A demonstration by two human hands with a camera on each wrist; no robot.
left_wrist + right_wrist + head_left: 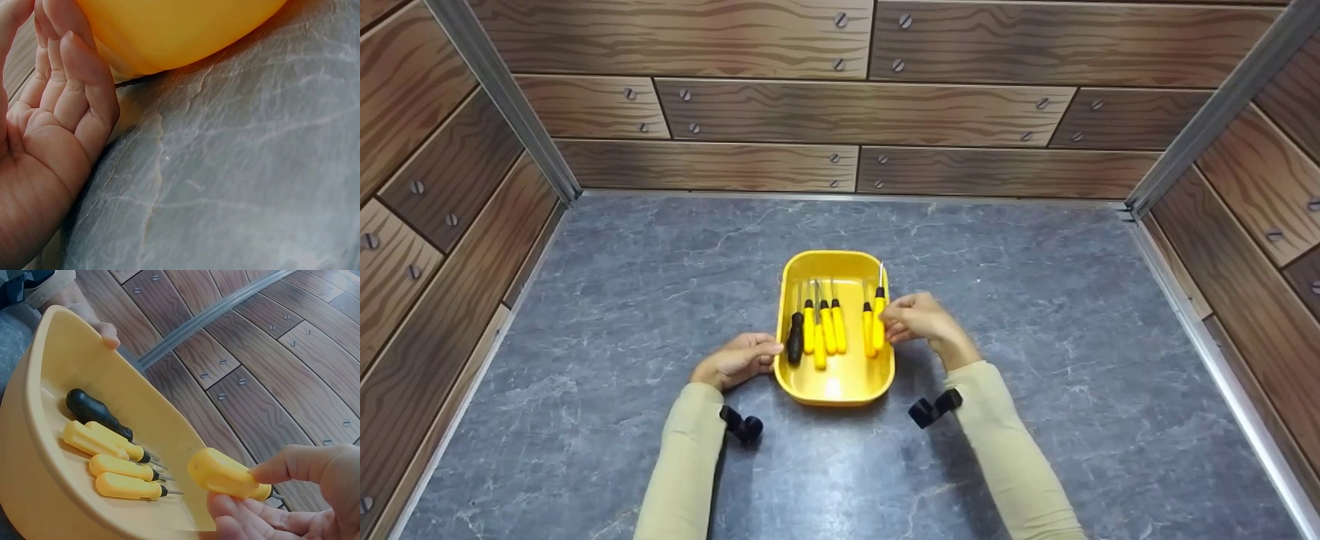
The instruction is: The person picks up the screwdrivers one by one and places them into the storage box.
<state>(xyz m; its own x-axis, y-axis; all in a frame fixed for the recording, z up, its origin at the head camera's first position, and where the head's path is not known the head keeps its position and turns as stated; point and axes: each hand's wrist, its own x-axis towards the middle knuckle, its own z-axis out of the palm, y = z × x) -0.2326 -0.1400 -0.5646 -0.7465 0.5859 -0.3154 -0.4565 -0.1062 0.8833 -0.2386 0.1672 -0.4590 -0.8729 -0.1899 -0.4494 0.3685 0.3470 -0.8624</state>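
A yellow plastic tray (835, 386) holds several screwdrivers. My left hand (739, 358) grips the tray's left side, thumb at the rim and the other fingers bent against the outer wall, as the left wrist view also shows. Over the tray's right side, my right hand (919, 321) pinches a yellow-handled screwdriver (222, 475) between thumb and fingers, its shaft pointing away. Beside that one lies another yellow screwdriver (868, 330). Grouped on the tray's left are a black-handled screwdriver (795, 341) and several yellow-handled screwdrivers (828, 330), shafts toward the far end.
The tray stands on a grey marbled tabletop (660, 262). Wood-patterned walls (780, 112) with metal corner rails (502, 97) enclose the back and both sides. A black wrist camera (746, 427) sticks out from the left sleeve, and another black camera (934, 409) from the right.
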